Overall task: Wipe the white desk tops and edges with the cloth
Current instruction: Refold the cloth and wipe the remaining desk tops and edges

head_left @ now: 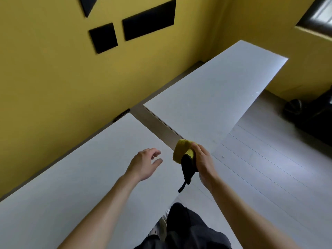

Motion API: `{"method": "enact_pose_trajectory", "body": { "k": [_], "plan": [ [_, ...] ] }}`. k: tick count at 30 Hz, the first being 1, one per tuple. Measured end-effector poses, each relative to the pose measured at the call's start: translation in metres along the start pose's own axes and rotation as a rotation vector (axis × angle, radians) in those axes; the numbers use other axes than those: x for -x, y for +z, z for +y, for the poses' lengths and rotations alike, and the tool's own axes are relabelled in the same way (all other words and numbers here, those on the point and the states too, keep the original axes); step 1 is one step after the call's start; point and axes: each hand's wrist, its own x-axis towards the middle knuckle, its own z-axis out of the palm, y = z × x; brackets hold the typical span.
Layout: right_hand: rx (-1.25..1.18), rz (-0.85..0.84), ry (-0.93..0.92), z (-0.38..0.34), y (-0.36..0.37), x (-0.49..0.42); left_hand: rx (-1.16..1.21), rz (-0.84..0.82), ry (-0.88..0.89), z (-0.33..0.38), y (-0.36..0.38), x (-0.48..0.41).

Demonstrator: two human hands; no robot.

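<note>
The gap (154, 123) between the two white desks served as the landmark. The right hand (203, 162) was at the front end of this gap, and its fingers were curled around the cloth (182, 150), a bunched yellow cloth with a black part (186, 169) hanging below the palm. The cloth was at the front corner of the near desk (80, 177), on the left side of the gap; whether it really touched the edge could not be told. The left hand (143, 163) was to the left of the gap, over the near desk, with relaxed, spread fingers and nothing in it. The far desk (206, 97) lay on the right side of the gap and ran toward the yellow wall (53, 78).

In my judgement, the risk was at this corner. The cloth was bunched into a small ball, so only a little of it could meet the surface, and strips along the edge could be missed. The hanging black part could also catch on the corner or slip into the gap, and a loose hold could let the cloth drop to the floor (269, 168).
</note>
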Motion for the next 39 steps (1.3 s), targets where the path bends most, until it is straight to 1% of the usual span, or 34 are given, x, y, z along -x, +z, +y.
{"method": "enact_pose_trajectory", "body": {
  "k": [4, 6, 11, 16, 19, 23, 28, 32, 33, 34, 35, 37, 39],
  "plan": [
    [-0.009, 0.11, 0.037, 0.007, -0.046, -0.01, -0.284, 0.013, 0.062, 0.014, 0.01, -0.02],
    [0.042, 0.132, 0.038, 0.009, -0.065, -0.026, -0.439, 0.022, 0.102, 0.02, 0.016, -0.036],
    [0.191, 0.1, 0.007, 0.022, -0.109, -0.095, -0.677, 0.006, 0.138, 0.03, 0.042, -0.097],
    [0.408, 0.006, 0.016, 0.016, -0.154, -0.182, -0.829, -0.048, 0.067, 0.046, 0.069, -0.157],
    [0.514, -0.053, -0.005, 0.0, -0.168, -0.22, -0.83, -0.062, 0.021, 0.056, 0.076, -0.181],
    [0.576, -0.143, -0.034, -0.026, -0.172, -0.262, -0.725, -0.049, -0.028, 0.076, 0.088, -0.203],
    [0.623, -0.227, -0.072, -0.045, -0.159, -0.289, -0.675, -0.01, -0.015, 0.096, 0.099, -0.232],
    [0.718, -0.272, -0.105, -0.048, -0.149, -0.306, -0.668, -0.005, -0.012, 0.087, 0.107, -0.256],
    [0.745, -0.273, -0.139, -0.047, -0.148, -0.309, -0.668, 0.006, -0.004, 0.082, 0.11, -0.263],
    [0.783, -0.26, -0.212, -0.047, -0.146, -0.311, -0.664, 0.028, 0.008, 0.076, 0.112, -0.271],
    [0.831, -0.232, -0.333, -0.046, -0.144, -0.314, -0.655, 0.059, 0.016, 0.07, 0.115, -0.279],
    [0.922, -0.183, -0.642, -0.038, -0.136, -0.321, -0.625, 0.142, 0.01, 0.056, 0.118, -0.297],
    [1.017, -0.241, -0.857, -0.018, -0.127, -0.333, -0.586, 0.235, -0.019, 0.042, 0.121, -0.315]
  ]
}}
